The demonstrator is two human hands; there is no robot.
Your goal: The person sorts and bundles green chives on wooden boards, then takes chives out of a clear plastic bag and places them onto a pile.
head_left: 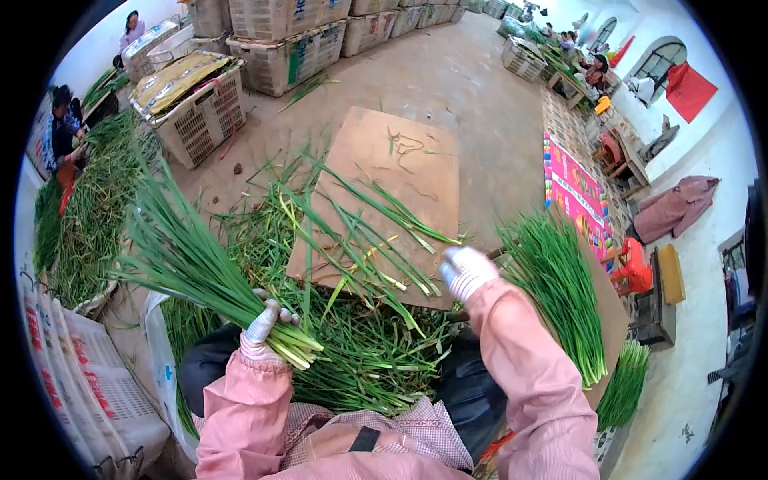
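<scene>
Left hand (272, 322), gloved: fingers clenched round the pale root ends of a thick bunch of green stalks (196, 256), leaves fanning up and left over the loose greens (368, 352) in front of the person. Right hand (466, 274), gloved: at the near right part of the brown board (392, 192), blurred, can't tell if its fingers are released or gripping. Loose stalks (360, 232) lie across the board, white ends toward the right hand. Neat pile of stalks (556, 300) to the right of that hand, second pile (626, 386) lower right

Writing: red characters on the white crates (96, 384) at lower left, blue marks on the stacked crates (288, 60) at the back, pale lettering on the pink poster (576, 188); none of it readable, no brand I can make out. Co-worker (64, 132) sits at far left beside a heap of greens (100, 212)
</scene>
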